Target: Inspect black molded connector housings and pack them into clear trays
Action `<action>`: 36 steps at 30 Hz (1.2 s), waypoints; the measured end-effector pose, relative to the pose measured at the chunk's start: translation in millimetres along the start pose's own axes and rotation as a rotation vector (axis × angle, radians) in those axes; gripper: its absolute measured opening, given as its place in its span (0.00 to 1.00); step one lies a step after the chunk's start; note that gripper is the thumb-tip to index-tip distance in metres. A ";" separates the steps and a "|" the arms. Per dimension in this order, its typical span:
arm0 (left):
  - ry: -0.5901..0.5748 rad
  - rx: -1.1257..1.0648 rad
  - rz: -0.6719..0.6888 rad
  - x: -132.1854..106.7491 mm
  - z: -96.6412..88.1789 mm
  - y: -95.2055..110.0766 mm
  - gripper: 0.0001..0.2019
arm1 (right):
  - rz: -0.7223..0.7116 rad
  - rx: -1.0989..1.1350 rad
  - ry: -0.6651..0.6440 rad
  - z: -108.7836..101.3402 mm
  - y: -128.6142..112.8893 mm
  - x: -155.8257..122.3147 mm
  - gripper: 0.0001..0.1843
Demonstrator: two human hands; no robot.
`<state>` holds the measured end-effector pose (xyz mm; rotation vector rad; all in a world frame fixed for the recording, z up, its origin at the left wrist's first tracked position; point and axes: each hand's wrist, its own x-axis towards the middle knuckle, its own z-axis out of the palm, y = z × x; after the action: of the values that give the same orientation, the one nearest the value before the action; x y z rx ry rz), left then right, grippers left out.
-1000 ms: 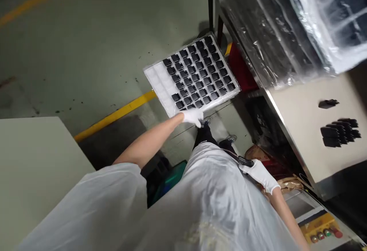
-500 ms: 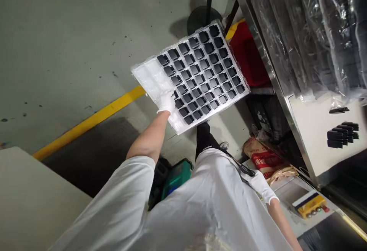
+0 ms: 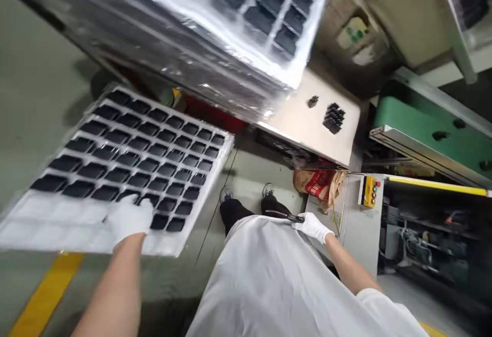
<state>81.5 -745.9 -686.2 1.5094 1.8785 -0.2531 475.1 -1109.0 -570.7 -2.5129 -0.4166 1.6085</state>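
1. The white-gloved left hand (image 3: pixel 128 219) is over the white compartment tray (image 3: pixel 49 224), fingers slightly apart; whether it pinches anything cannot be told.
2. Black parts (image 3: pixel 128 159) sit in rows across the tray beyond that hand; the tray is bare to its left.
3. The gloved right hand (image 3: pixel 312 226) is closed around a dark-handled tool (image 3: pixel 295 218).
4. Beyond the right hand, a pale surface (image 3: pixel 303 134) bears a cluster of black pieces (image 3: pixel 333 118).

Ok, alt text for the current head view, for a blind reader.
A white-gloved left hand is at a white tray partly filled with black parts, while the white-gloved right hand holds a dark tool. More black pieces lie on a beige table and a green surface.
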 end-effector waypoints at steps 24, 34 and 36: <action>-0.044 -0.075 0.618 58.5 -5.9 219.1 0.36 | -0.087 0.552 0.134 152.9 -145.9 21.1 0.24; -0.592 -0.117 0.275 -6.8 49.6 129.3 0.17 | -0.192 -0.350 -0.199 -15.4 -142.2 121.7 0.22; -0.868 -0.195 0.309 -10.1 58.0 140.3 0.21 | -0.172 -0.349 -0.279 -52.8 -132.8 128.1 0.22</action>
<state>233.6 -743.6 -684.8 1.2401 0.9457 -0.4713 552.0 -942.0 -625.9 -2.3914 -0.9968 1.9650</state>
